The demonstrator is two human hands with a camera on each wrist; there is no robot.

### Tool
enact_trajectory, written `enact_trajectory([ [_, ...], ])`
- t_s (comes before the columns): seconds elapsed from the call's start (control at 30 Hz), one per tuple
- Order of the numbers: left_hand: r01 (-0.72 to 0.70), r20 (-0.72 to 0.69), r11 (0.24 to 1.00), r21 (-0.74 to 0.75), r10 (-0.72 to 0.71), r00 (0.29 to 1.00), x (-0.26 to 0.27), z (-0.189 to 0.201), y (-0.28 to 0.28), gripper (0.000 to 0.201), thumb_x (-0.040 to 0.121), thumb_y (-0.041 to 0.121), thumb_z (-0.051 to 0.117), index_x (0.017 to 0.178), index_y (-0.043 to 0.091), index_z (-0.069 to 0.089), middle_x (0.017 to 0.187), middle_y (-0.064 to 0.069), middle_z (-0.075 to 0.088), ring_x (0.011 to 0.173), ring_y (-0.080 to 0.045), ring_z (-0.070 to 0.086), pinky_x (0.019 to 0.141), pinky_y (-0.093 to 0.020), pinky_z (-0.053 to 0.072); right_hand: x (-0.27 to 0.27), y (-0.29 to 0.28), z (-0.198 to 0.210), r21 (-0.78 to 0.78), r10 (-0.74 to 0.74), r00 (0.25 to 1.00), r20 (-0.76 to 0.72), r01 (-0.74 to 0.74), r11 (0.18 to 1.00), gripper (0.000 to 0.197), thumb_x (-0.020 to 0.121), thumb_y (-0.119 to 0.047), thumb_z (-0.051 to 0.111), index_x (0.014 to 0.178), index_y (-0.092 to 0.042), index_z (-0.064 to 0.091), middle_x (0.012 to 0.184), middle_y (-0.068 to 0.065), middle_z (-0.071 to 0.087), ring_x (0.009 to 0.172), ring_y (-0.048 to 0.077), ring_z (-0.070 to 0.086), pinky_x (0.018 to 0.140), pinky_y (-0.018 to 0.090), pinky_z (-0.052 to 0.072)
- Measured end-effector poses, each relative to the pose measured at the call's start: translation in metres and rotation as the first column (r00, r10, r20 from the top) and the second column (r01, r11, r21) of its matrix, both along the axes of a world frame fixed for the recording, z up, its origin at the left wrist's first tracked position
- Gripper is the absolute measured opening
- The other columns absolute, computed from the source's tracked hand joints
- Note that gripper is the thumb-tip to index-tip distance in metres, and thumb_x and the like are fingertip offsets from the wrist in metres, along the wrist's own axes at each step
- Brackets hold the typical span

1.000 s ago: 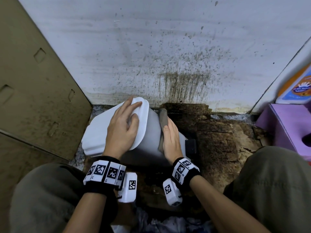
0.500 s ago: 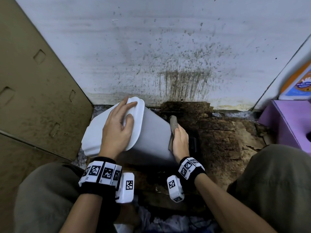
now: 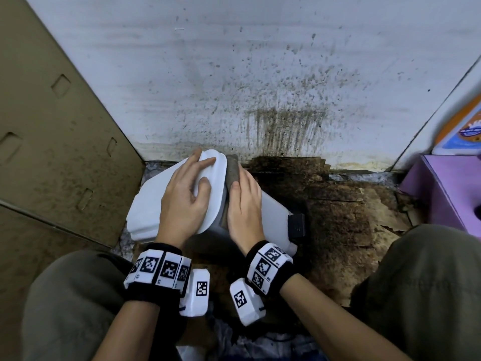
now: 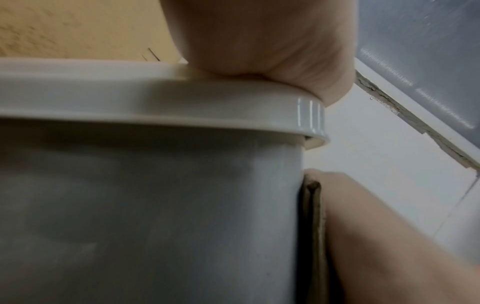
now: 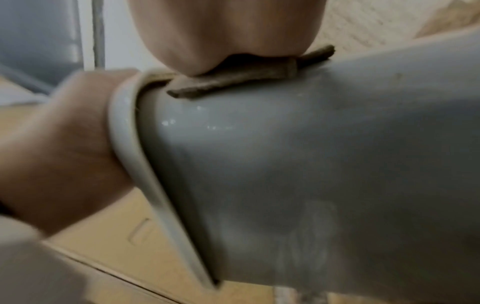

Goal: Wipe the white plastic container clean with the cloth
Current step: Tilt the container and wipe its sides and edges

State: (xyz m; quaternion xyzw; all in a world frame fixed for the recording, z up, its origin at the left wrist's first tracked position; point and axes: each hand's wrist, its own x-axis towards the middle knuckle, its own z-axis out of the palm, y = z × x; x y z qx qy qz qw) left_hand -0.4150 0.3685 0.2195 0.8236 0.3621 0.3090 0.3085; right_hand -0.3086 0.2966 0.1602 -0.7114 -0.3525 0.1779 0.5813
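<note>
The white plastic container (image 3: 273, 212) lies tilted on the floor, its lid (image 3: 145, 204) facing left. My left hand (image 3: 190, 188) rests flat on the lid with the fingers spread. My right hand (image 3: 243, 201) presses a folded brown-grey cloth (image 3: 232, 170) flat against the container's side, right below the lid's rim. The left wrist view shows the container's wall (image 4: 155, 205), the cloth's edge (image 4: 313, 216) and the right hand (image 4: 376, 226) beside it. In the right wrist view the cloth (image 5: 233, 80) is squeezed between my palm (image 5: 226, 30) and the grey-white wall (image 5: 311, 164).
A brown cardboard panel (image 3: 52, 152) stands at the left and a stained white wall (image 3: 260, 87) behind. The floor (image 3: 338, 217) to the right is dark and dirty. A purple box (image 3: 442, 199) sits at the far right. My knees (image 3: 65, 308) flank the container.
My right hand has slid the cloth along the container's side, from near the base up to the lid's rim. The left hand has stayed on the lid.
</note>
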Motion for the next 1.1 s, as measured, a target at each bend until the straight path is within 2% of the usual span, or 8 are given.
enact_trajectory([
  [0.2,0.01,0.042,1.0,-0.026,-0.009,0.999,-0.007,-0.001,0.004,0.043,0.098,0.023,0.044,0.136,0.035,0.061,0.157,0.021,0.04,0.145,0.002,0.035,0.114,-0.03,0.036,0.02,-0.011,-0.031,0.038,0.036,0.999,0.013,-0.037,0.999,0.043,0.108,-0.024,0.03,0.149,-0.017,0.043,0.151,-0.005,0.044,0.14,0.001,0.034,0.119,0.017,0.022],
  [0.4,0.014,0.103,0.997,-0.082,-0.005,0.995,-0.012,0.0,0.007,0.043,0.096,0.022,0.045,0.133,0.033,0.064,0.156,0.021,0.043,0.145,0.002,0.037,0.114,-0.03,0.036,0.057,-0.031,-0.079,-0.174,-0.103,0.995,0.005,0.103,0.979,0.041,0.108,-0.025,0.028,0.135,-0.01,0.055,0.133,0.007,0.058,0.126,0.02,0.05,0.11,0.027,0.032],
  [0.5,0.009,0.074,0.997,-0.071,-0.004,0.997,-0.009,0.001,0.003,0.043,0.096,0.024,0.045,0.133,0.035,0.063,0.156,0.022,0.042,0.144,0.004,0.036,0.113,-0.028,0.036,0.067,-0.034,-0.083,-0.259,-0.138,0.99,-0.036,0.124,0.958,0.039,0.109,-0.021,0.028,0.134,-0.007,0.055,0.134,0.011,0.057,0.127,0.024,0.049,0.106,0.024,0.03],
  [0.63,0.009,0.075,0.998,-0.068,-0.004,0.997,-0.006,0.0,0.0,0.043,0.096,0.024,0.046,0.133,0.038,0.063,0.156,0.022,0.043,0.144,0.003,0.037,0.117,-0.04,0.038,0.069,-0.037,-0.087,-0.28,-0.174,0.982,-0.078,0.146,0.949,0.041,0.109,-0.021,0.027,0.14,-0.007,0.051,0.141,0.012,0.053,0.133,0.025,0.045,0.114,0.033,0.029],
  [0.73,0.008,0.079,0.998,-0.057,-0.004,0.997,-0.004,0.0,-0.002,0.042,0.096,0.023,0.047,0.132,0.037,0.064,0.155,0.021,0.044,0.143,0.003,0.038,0.116,-0.043,0.039,0.071,-0.039,-0.092,-0.3,-0.206,0.975,-0.088,0.171,0.938,0.042,0.109,-0.022,0.027,0.142,-0.008,0.049,0.145,0.013,0.051,0.136,0.026,0.042,0.116,0.035,0.026],
  [0.87,-0.003,0.068,0.999,-0.05,0.006,0.998,-0.004,0.0,-0.003,0.042,0.096,0.023,0.046,0.131,0.038,0.063,0.155,0.023,0.043,0.143,0.002,0.038,0.115,-0.043,0.04,0.067,-0.039,-0.09,-0.269,-0.232,0.966,-0.112,0.195,0.943,0.041,0.109,-0.022,0.03,0.144,-0.011,0.049,0.148,0.009,0.049,0.139,0.022,0.039,0.118,0.031,0.022],
  [1.0,-0.021,0.063,0.999,-0.04,0.024,0.998,-0.005,-0.001,-0.002,0.042,0.095,0.022,0.045,0.13,0.036,0.064,0.155,0.023,0.044,0.142,0.002,0.039,0.113,-0.044,0.041,0.045,-0.03,-0.071,-0.149,-0.266,0.959,-0.096,0.251,0.957,0.038,0.108,-0.02,0.035,0.142,-0.01,0.052,0.145,0.006,0.052,0.138,0.021,0.04,0.113,0.018,0.019],
  [1.1,-0.026,0.042,0.999,-0.031,0.028,0.999,0.001,0.0,-0.001,0.043,0.094,0.024,0.044,0.131,0.036,0.063,0.155,0.022,0.044,0.143,0.0,0.039,0.112,-0.045,0.042,0.012,-0.019,-0.037,-0.008,-0.201,0.972,-0.118,0.202,0.979,0.045,0.105,-0.03,0.034,0.144,-0.015,0.05,0.148,-0.005,0.047,0.139,0.013,0.037,0.117,0.022,0.021],
])
